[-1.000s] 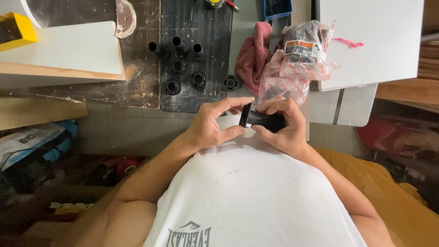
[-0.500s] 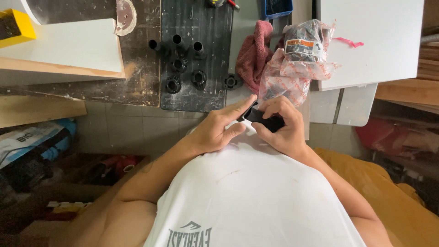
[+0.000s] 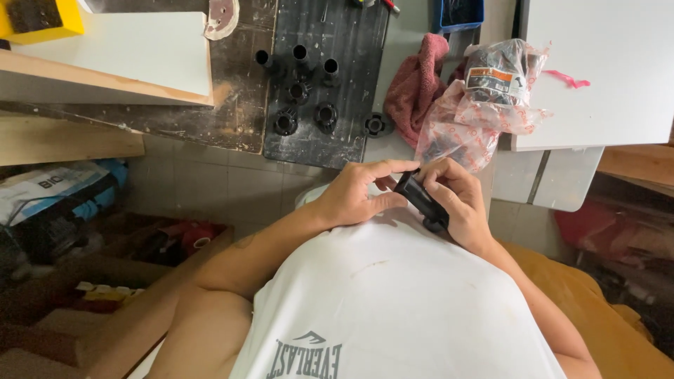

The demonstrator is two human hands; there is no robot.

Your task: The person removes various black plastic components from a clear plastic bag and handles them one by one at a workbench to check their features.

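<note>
Close to my chest, both hands hold a small black plastic tube-shaped part. My right hand wraps its lower end, fingers curled over it. The thumb and fingers of my left hand pinch its upper end. Just beyond, on the dark workbench mat, stand several similar black tubular parts, upright with open tops.
A pink rag and a crumpled clear plastic bag lie right of the mat. White boards sit at right and upper left. A yellow box is at top left, a blue tray at top. Clutter fills the floor at left.
The black part has tilted from nearly level to slanting down to the right. My left fingers shifted from on top of it to pinching its upper end.
</note>
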